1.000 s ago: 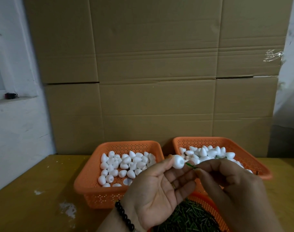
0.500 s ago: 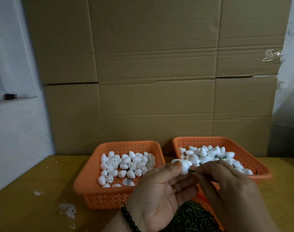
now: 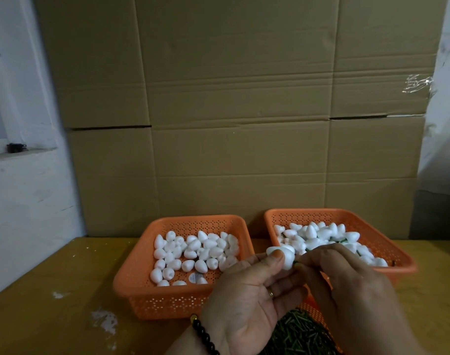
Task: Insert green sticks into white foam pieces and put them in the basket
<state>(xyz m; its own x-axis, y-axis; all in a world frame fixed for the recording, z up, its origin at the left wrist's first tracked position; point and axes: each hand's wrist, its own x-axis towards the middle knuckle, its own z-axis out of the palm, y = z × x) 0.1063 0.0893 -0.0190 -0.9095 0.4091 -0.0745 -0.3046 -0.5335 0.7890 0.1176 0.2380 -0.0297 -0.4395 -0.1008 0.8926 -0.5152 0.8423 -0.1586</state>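
Head camera view, looking down at a yellow table (image 3: 52, 272). A white foam piece (image 3: 283, 256) is pinched between the thumb and fingertips of the left hand (image 3: 247, 303), held in the air in front of two orange baskets. The right hand (image 3: 347, 283) pinches a green stick (image 3: 296, 264) whose tip meets the foam; most of the stick is hidden by the fingers. The left basket (image 3: 142, 290) holds plain foam pieces. The right basket (image 3: 403, 265) holds foam pieces with green sticks showing among them, partly covered by the hands. A third orange basket of green sticks (image 3: 300, 334) is cut off at the bottom edge. A black bead bracelet (image 3: 204, 334) circles the left wrist. Cardboard sheets (image 3: 244, 111) stand behind.
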